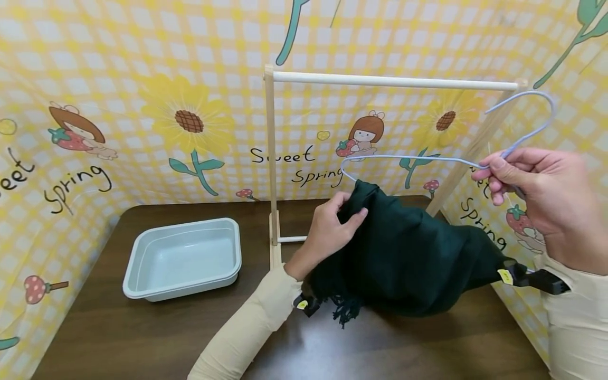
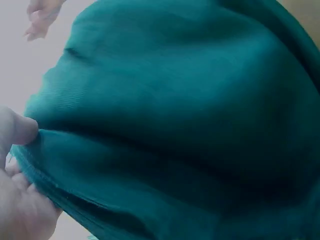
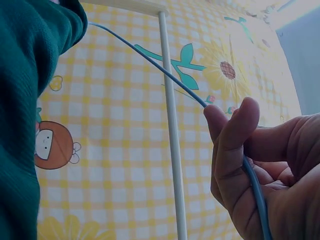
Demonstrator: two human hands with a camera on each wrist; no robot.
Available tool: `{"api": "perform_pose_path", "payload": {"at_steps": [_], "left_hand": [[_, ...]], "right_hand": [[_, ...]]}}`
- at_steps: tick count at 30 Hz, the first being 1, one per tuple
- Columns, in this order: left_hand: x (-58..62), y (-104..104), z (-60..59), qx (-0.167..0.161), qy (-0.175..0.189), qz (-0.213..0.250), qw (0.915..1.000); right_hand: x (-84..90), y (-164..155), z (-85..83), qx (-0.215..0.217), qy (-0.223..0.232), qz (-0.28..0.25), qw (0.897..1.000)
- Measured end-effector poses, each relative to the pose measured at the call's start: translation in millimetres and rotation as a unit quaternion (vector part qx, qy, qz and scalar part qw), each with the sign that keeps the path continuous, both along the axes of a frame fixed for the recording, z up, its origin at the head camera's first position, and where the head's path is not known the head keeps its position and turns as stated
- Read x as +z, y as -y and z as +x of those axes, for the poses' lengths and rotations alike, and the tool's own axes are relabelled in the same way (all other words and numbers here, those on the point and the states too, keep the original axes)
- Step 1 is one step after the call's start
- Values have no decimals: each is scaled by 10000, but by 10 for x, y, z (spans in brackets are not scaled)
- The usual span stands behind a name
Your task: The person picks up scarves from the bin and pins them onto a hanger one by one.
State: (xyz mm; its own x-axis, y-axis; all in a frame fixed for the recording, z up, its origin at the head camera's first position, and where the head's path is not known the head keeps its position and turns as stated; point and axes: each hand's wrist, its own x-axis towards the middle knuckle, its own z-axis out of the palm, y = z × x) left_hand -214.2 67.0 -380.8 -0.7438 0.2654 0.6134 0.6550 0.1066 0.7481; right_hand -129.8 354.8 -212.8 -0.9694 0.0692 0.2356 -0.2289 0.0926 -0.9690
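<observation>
A dark green fringed cloth (image 1: 408,258) hangs over the lower part of a pale blue wire hanger (image 1: 427,157), above the brown table. My left hand (image 1: 332,224) grips the cloth's top edge near the hanger's left end; in the left wrist view the cloth (image 2: 180,120) fills the frame, with my thumb (image 2: 17,127) on its fold. My right hand (image 1: 537,195) holds the hanger by its neck, below the hook (image 1: 541,105). The right wrist view shows the fingers (image 3: 235,145) curled round the blue wire (image 3: 150,60), with the cloth (image 3: 25,100) at left.
A wooden clothes rack (image 1: 389,81) stands at the back of the table (image 1: 142,327). A pale grey tub (image 1: 185,258) sits at left. Yellow checked panels with sunflowers wall in the table on three sides.
</observation>
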Motion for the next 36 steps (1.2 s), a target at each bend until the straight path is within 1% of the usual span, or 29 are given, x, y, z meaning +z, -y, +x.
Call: {"api": "perform_pose_path", "payload": {"at_steps": [1,3,5,6,7,9,13,16,18,20,23,25,28,29,31,33,34,35,36], "left_hand": [[22,-7,-2,-69,152,98,9998],[73,-17,-2,-198,526,303,9980],[131,-20,5,-205,929,471,9944],[158,-19,8,-185,1124,556,9919],[187,-15,16,-182,1319,659,9889],[240,-2,23,-158,1710,913,9809],[321,34,7,-91,2250,1330,9652],[359,69,-26,162,2555,1344,9573],[378,93,-42,541,2661,1075,9564],[383,112,-56,915,2680,690,9566],[371,146,-53,1464,2513,67,9568],[347,173,-47,1689,2314,-188,9579],[304,216,-27,1976,1862,-454,9614],[287,231,-21,2058,1622,-502,9637],[250,256,-10,2241,1018,-494,9680],[217,278,3,2461,214,-314,9685],[203,286,11,2543,-243,-156,9667],[191,290,22,2605,-737,13,9627],[185,289,33,2625,-1237,177,9568]], "right_hand": [[-6,8,6,6,30,9,10000],[-27,23,13,1,-128,10,9999],[-57,37,11,34,-324,-26,9995],[-68,40,15,10,-315,4,9995],[-81,42,21,4,-283,15,9996],[-114,51,18,69,-378,15,9993],[-185,83,-8,518,-638,-38,9966],[-235,117,-13,828,-838,-43,9930],[-257,132,1,871,-883,-11,9923],[-271,141,18,864,-895,23,9922],[-285,164,23,837,-922,16,9922],[-292,186,15,835,-943,-27,9920],[-305,222,-2,818,-939,-123,9921],[-309,233,-8,801,-931,-137,9923],[-316,253,-17,753,-916,-153,9928],[-319,273,-24,678,-925,-128,9933],[-320,283,-29,639,-914,-104,9937],[-318,295,-35,609,-899,-77,9941],[-313,310,-42,573,-893,-35,9944]]}}
